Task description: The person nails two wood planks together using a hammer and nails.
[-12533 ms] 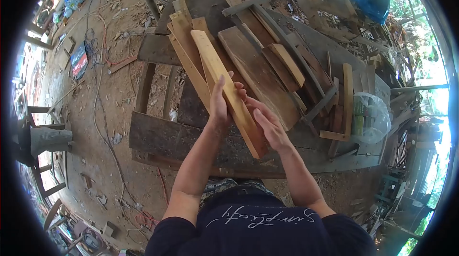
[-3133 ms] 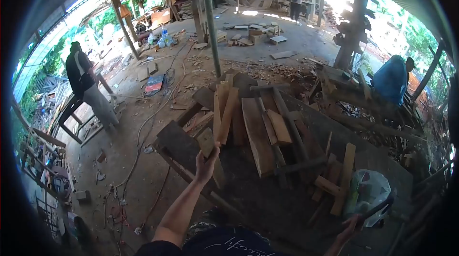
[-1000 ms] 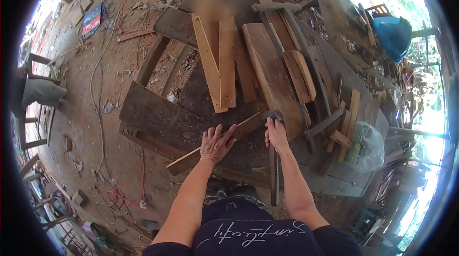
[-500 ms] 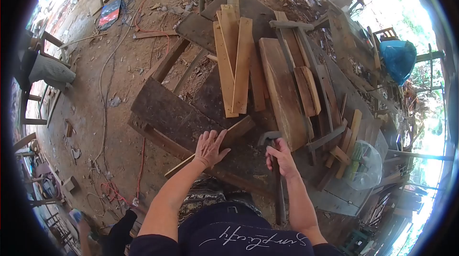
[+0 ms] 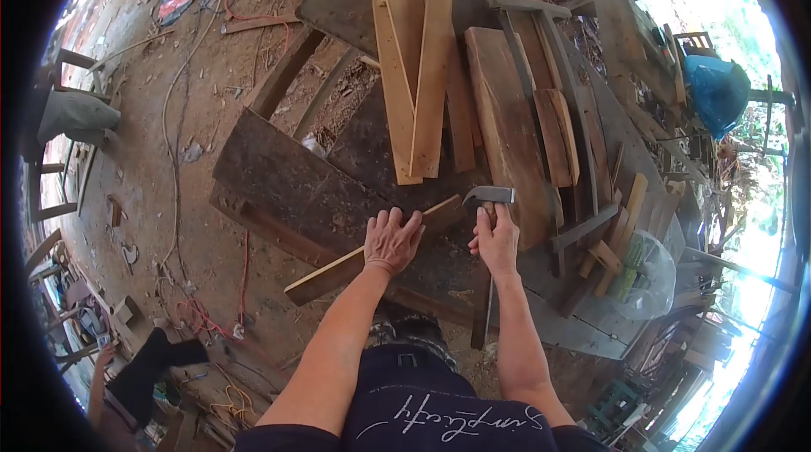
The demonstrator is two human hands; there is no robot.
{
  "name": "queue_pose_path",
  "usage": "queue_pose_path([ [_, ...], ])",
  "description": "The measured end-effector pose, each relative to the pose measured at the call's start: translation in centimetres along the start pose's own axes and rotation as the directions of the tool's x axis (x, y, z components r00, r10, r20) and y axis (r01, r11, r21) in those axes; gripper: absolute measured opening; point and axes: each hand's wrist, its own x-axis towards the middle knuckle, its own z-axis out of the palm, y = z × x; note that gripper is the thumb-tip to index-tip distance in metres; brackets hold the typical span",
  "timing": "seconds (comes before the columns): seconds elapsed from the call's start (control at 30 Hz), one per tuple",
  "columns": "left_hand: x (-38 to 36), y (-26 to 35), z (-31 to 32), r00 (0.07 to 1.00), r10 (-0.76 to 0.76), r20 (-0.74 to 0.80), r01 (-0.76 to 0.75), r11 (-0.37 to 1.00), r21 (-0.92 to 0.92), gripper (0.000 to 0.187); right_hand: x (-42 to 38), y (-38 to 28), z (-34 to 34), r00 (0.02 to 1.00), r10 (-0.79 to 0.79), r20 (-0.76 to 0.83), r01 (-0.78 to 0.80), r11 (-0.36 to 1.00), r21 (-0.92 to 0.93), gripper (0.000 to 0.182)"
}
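My left hand [image 5: 393,241] lies over a narrow wooden board [image 5: 329,277], its fingers bent over the board's upper face. The board slants across the near edge of a dark worktable [image 5: 279,173]. A claw hammer [image 5: 490,194] is in my right hand [image 5: 497,241], gripped close under the head, the head just right of the board's far end. Most of the handle is hidden by my fingers. Beyond my hands several light planks [image 5: 432,80] lie overlapping on the table.
A thick slab [image 5: 511,139] and a wooden frame [image 5: 579,114] lie on the right, beside a clear plastic bag [image 5: 650,279]. A blue bag [image 5: 716,93] is farther right. Another person [image 5: 139,384] is at lower left, and a person's leg [image 5: 80,114] shows at far left.
The view has shifted. The board under my left hand has slid out farther to the lower left. My right hand has turned the hammer head and brought it near the board's end.
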Motion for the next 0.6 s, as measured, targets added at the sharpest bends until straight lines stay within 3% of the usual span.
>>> queue_pose_path([
  [0.23,0.5,0.7,-0.7,0.997,-0.058,0.059,0.057,0.998,0.015,0.042,1.0,2.0,1.1,0.993,0.078,-0.087,-0.074,0.996,0.049,0.021],
  [0.6,0.3,0.3,-0.1,0.998,-0.027,0.051,0.025,0.999,0.038,0.045,1.7,1.4,3.3,0.989,0.087,-0.118,-0.086,0.996,0.019,0.024],
])
